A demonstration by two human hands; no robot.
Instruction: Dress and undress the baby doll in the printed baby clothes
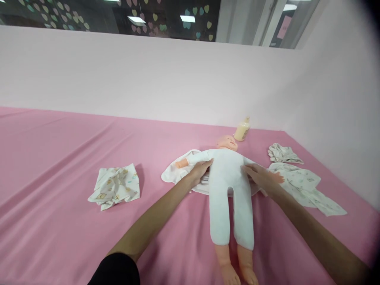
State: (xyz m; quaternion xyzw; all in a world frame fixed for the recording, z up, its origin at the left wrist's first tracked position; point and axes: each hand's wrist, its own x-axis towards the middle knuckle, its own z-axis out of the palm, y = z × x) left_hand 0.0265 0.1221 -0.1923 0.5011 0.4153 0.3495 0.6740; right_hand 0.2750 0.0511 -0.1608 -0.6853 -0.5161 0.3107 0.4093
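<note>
A baby doll [230,174] with a white cloth body lies on its back, its head away from me and its feet toward me. At one side of its torso, my left hand [202,171] has its fingers closed against the white cloth. My right hand [257,174] grips the opposite side near the waist, fingertips on the body. Part of each hand's grip is hidden by the doll. Beneath the doll's upper body a white garment [170,172] is spread out, its sleeves showing past the arms.
Left of the doll is a folded patterned cloth [117,186]. On the right lie a printed garment [305,184] and a crumpled cloth [283,153]. A pump bottle [242,130] stands beyond the doll's head. Pink sheeting [59,158] covers the surface, with a white wall [133,75] behind.
</note>
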